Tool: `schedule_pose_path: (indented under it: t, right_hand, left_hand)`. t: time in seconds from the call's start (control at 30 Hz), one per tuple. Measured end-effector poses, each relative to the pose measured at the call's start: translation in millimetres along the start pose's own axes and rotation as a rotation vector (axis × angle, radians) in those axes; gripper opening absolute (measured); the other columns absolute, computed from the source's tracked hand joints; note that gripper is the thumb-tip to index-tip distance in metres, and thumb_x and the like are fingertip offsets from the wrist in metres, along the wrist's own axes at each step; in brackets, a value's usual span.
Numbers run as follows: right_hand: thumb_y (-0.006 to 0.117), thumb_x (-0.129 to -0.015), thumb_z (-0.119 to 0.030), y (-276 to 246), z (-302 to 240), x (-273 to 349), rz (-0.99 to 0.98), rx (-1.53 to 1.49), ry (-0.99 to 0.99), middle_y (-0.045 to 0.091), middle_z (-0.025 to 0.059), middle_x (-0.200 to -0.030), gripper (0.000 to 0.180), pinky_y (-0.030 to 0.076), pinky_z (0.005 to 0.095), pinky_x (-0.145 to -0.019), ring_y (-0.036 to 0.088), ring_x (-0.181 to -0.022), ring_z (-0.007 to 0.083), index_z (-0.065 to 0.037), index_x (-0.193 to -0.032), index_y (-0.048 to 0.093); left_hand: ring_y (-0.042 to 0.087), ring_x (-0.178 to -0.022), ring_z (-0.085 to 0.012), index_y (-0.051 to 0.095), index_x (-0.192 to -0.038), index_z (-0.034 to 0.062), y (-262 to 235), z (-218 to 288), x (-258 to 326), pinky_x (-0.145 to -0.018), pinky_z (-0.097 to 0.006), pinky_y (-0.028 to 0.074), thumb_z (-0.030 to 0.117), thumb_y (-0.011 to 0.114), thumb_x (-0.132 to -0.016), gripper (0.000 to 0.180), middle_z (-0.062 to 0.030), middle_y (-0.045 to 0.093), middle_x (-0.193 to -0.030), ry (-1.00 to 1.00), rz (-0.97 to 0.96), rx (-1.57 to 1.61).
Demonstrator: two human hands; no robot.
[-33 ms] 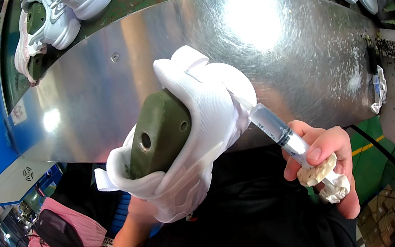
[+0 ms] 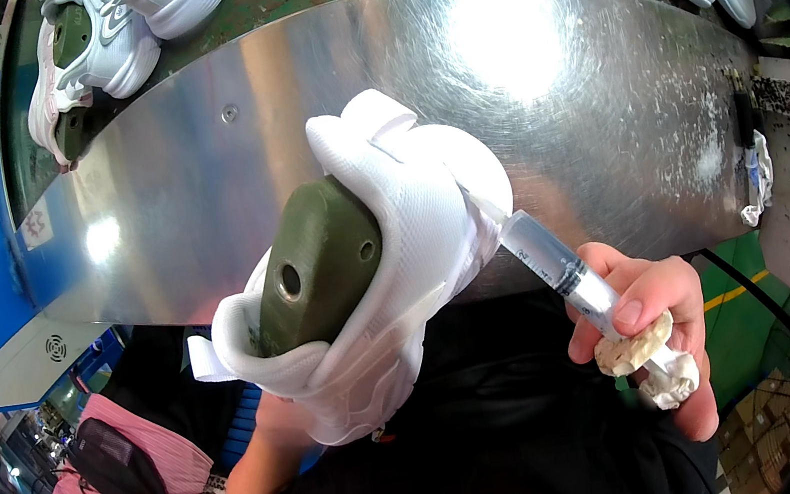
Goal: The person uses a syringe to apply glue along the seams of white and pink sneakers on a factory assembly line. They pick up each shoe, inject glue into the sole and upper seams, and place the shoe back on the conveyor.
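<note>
Scarcely anything has shifted: my right hand (image 2: 662,295) stays wrapped round the syringe (image 2: 539,249) at four o'clock, its tip by the central white shoe (image 2: 405,246), so work seems held there. My left hand (image 2: 284,420), seven o'clock, is mostly hidden; I can't tell its grip.

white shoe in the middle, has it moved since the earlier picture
No, not visibly: the white shoe keeps its place against the screw in the metal tabletop.

Right hand (image 2: 678,308) raised, fingers (image 2: 607,260) curled, thumb (image 2: 647,300) bent inward; left forearm (image 2: 259,463) angled upward (the left hand (image 2: 288,420) largely hidden).
</note>
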State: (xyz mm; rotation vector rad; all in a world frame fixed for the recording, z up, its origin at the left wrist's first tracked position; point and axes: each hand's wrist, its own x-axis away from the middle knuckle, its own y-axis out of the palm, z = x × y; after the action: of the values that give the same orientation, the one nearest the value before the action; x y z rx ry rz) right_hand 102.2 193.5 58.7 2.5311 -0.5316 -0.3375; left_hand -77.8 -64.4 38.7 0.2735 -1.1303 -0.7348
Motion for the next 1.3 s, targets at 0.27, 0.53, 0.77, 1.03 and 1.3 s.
schedule_pose_path:
  t: [0.27, 0.53, 0.77, 1.03, 1.3]
  right_hand:
    - [0.074, -0.059, -0.066, 1, -12, 9, -0.060, 0.183, 0.044, 0.066, 0.0083, -0.080, 0.076, 0.029, 0.0264, -0.062, 0.046, -0.067, 0.0134, -0.008, -0.106, 0.058]
    - [0.078, -0.055, -0.064, 7, -17, 10, -0.113, 0.301, 0.032, 0.066, 0.0088, -0.081, 0.081, 0.028, 0.0262, -0.059, 0.045, -0.067, 0.0131, -0.006, -0.109, 0.058]
    - [0.079, -0.055, -0.061, 12, -15, 13, -0.115, 0.324, 0.026, 0.065, 0.0072, -0.083, 0.079, 0.028, 0.0249, -0.058, 0.042, -0.065, 0.0130, -0.007, -0.108, 0.059]
    - [0.080, -0.053, -0.061, 13, -17, 15, -0.137, 0.373, 0.022, 0.065, 0.0059, -0.082, 0.078, 0.028, 0.0254, -0.056, 0.040, -0.064, 0.0141, -0.008, -0.107, 0.060]
    - [0.079, -0.054, -0.062, -26, -38, 36, 0.057, 0.529, -0.267, 0.062, 0.0036, -0.078, 0.087, 0.032, 0.0264, -0.061, 0.051, -0.072, 0.0148, -0.004, -0.113, 0.054]
  left_hand:
    - [0.048, -0.118, -0.0300, 0.034, -0.135, -0.0002, 1, 1, 3, -0.099, -0.040, 0.040, 0.025, 0.059, -0.076, 0.070, -0.0177, 0.045, -0.131, -0.007, -0.017, 0.017]
    - [0.047, -0.120, -0.0294, 0.034, -0.135, -0.0005, 3, 1, 7, -0.101, -0.040, 0.039, 0.023, 0.056, -0.080, 0.064, -0.0171, 0.045, -0.132, -0.017, -0.019, 0.027]
    - [0.047, -0.121, -0.0289, 0.034, -0.136, -0.0007, 1, 2, 7, -0.102, -0.039, 0.038, 0.022, 0.053, -0.084, 0.060, -0.0166, 0.044, -0.133, -0.012, -0.027, 0.037]
    - [0.046, -0.122, -0.0283, 0.033, -0.136, -0.0010, 2, 3, 8, -0.103, -0.039, 0.038, 0.020, 0.049, -0.088, 0.054, -0.0160, 0.043, -0.134, -0.017, -0.031, 0.052]
    - [0.045, -0.123, -0.0282, 0.033, -0.136, -0.0016, 5, -3, 14, -0.104, -0.039, 0.037, 0.018, 0.048, -0.090, 0.052, -0.0162, 0.043, -0.135, 0.005, -0.055, 0.043]
